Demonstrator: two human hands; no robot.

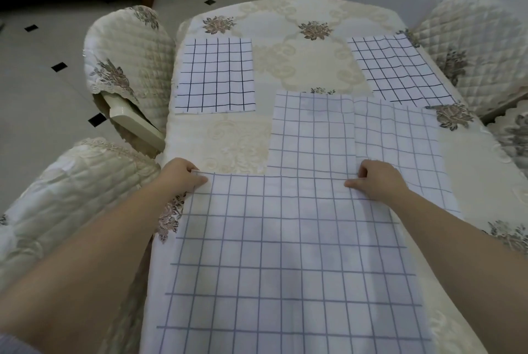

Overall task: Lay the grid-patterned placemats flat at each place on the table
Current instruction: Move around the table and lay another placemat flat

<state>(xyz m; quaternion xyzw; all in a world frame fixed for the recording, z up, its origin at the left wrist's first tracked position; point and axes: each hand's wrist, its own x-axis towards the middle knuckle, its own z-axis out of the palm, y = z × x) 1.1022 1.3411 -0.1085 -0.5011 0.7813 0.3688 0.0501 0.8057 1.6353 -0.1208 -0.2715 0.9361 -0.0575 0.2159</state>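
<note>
Here, both hands hold the far edge of the near placemat (pixel 285 253), a white cloth with a pale blue grid. It lies spread over the near end of the bench (pixel 228 136) and runs out of view at the bottom. The left hand (pixel 183 175) has a pinching grip on the mat's far left corner, with the thumb on top and the fingers curled beneath. The right hand (pixel 377 181) pinches the same edge toward its right end, again with the thumb on top of the fabric and the knuckles bent.

That far edge overlaps the near ends of two more pale-grid mats lying side by side: the middle placemat (pixel 311 131) and the right-hand placemat (pixel 400 139). They touch along a long seam.

Farther off, a dark-grid placemat (pixel 215 75) lies flat by the left edge of the bench. A second dark-grid placemat (pixel 400 71) lies flat and slightly turned by the right edge, well apart from the first.

A cream cloth with flower motifs covers the bench. Quilted chairs stand at the left (pixel 128 51) and at the right (pixel 471 39).
</note>
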